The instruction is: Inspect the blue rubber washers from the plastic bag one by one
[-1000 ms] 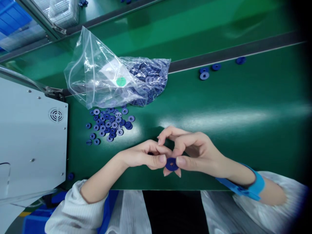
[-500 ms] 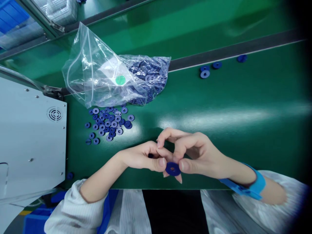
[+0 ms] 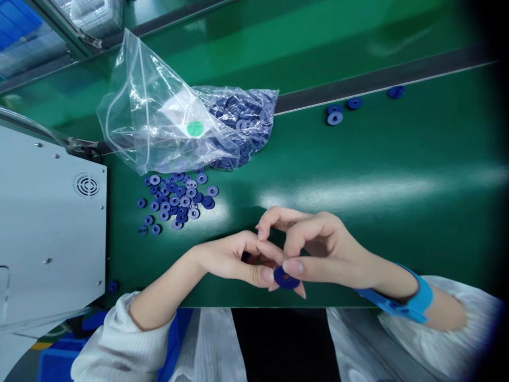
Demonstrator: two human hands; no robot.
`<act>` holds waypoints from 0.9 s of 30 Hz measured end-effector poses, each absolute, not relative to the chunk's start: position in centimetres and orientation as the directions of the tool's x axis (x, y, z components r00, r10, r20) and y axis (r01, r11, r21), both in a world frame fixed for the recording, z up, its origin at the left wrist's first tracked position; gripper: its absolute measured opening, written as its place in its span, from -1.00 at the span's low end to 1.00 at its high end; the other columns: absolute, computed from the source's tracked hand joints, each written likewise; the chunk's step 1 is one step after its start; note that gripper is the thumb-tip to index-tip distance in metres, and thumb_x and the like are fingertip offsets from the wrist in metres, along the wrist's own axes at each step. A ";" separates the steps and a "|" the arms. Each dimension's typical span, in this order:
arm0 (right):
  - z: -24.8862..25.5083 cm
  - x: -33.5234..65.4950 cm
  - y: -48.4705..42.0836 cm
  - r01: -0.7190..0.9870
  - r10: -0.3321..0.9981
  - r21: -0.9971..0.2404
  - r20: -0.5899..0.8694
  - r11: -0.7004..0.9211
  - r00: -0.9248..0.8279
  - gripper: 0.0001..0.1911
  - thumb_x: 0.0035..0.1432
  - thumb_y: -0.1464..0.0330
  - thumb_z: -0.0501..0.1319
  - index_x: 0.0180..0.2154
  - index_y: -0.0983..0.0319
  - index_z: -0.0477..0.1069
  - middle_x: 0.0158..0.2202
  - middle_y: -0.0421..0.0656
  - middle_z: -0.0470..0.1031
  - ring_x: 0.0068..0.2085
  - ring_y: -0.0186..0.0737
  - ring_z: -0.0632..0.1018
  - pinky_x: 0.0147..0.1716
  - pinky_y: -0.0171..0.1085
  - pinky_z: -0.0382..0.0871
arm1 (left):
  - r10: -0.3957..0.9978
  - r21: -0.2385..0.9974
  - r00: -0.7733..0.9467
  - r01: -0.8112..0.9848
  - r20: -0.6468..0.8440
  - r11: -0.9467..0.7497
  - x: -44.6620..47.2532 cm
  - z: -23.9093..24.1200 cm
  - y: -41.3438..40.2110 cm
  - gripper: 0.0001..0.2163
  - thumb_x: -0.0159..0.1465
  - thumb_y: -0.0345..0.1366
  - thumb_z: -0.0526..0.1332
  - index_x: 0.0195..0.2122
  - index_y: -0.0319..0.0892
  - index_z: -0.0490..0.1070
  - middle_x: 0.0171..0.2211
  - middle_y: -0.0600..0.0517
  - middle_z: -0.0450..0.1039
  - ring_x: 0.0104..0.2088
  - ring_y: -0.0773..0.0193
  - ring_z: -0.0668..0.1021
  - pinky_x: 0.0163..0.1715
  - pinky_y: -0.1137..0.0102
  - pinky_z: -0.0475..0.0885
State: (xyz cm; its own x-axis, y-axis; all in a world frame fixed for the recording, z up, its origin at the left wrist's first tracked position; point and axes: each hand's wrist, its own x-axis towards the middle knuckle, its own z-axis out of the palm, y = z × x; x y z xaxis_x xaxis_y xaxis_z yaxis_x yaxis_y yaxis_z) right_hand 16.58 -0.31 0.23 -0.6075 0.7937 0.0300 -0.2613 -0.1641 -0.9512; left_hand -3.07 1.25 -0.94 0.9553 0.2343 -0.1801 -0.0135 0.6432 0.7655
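A dark blue round disc with a centre hole (image 3: 285, 278) is pinched between my two hands, over the near edge of the green table. My left hand (image 3: 242, 260) grips its left side with the thumb on top and fingers beneath. From the other side my right hand (image 3: 322, 246) holds it, the thumb lying across its upper face. Something small and dark shows in the curl of my left hand, too hidden to name. Left of my hands lies a loose pile of similar blue discs (image 3: 175, 200).
A clear zip bag (image 3: 147, 122) with many blue discs stands behind the pile. Several discs (image 3: 334, 118) lie at the far right by the dark rail (image 3: 382, 82). A white machine housing (image 3: 51, 212) borders the table on the left. One disc (image 3: 113, 286) sits near its corner.
The disc has shifted slightly right and tilted between my hands. My right thumb has moved up and left onto its face. The bag and pile are unchanged.
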 end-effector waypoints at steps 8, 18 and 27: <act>0.3 16.4 -0.1 -0.297 0.779 -0.930 0.019 -0.216 -0.626 -0.82 0.16 0.36 0.31 -0.47 0.28 0.51 -0.20 -0.13 0.39 -0.24 -0.37 0.52 -0.18 -0.31 0.48 | 0.275 0.773 0.961 -0.148 -0.036 0.617 -3.0 -1.2 1.4 -0.75 0.28 -0.16 0.23 -0.23 -0.27 0.50 -0.39 -0.01 0.46 -0.49 0.45 0.38 -0.44 0.55 0.34; 0.6 16.6 0.1 -0.265 0.765 -0.944 0.022 -0.196 -0.643 -0.77 0.20 0.28 0.28 -0.46 0.26 0.50 -0.18 -0.13 0.41 -0.18 -0.31 0.53 -0.06 -0.23 0.44 | 0.291 0.793 0.956 -0.162 -0.021 0.587 -3.0 -1.2 1.2 -0.76 0.28 -0.13 0.22 -0.23 -0.22 0.50 -0.32 -0.04 0.51 -0.43 0.40 0.41 -0.38 0.49 0.33; -0.8 16.6 0.6 -0.198 0.878 -0.964 -0.062 -0.175 -0.474 -0.79 0.15 0.35 0.28 -0.52 0.24 0.49 -0.26 -0.14 0.46 -0.29 -0.30 0.52 -0.26 -0.29 0.45 | 0.284 0.626 0.905 -0.024 -0.318 0.779 -2.4 -1.4 0.8 -0.56 0.28 0.08 0.10 -0.28 -0.28 0.41 -0.52 0.05 0.28 -0.65 0.51 0.10 -0.70 0.53 -0.02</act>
